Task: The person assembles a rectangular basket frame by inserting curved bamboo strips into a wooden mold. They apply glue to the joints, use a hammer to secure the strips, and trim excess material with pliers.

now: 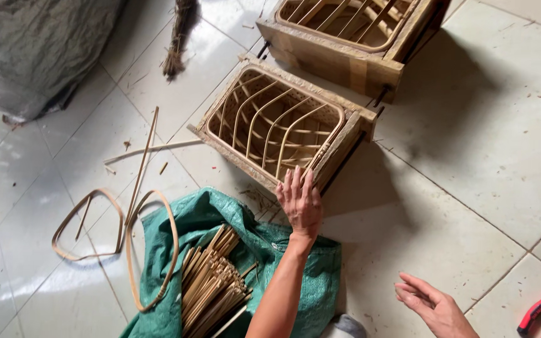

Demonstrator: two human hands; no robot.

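Left hand (300,201) flat, fingers spread on near wooden basket mould (277,125); right hand (434,305) open, empty, hovering over floor.

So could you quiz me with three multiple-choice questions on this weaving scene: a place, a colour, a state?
1. Where does the left hand rest?
A. on the near wooden frame's corner
B. on the pliers
C. on the broom
2. What colour is the sack under the bundle of bamboo sticks?
A. red
B. green
C. white
3. How is the right hand?
A. gripping sticks
B. fist closed
C. open, empty

Answers: 1 A, its fingers lie on the frame's edge. 2 B, green woven fabric. 3 C, fingers spread above the tiled floor.
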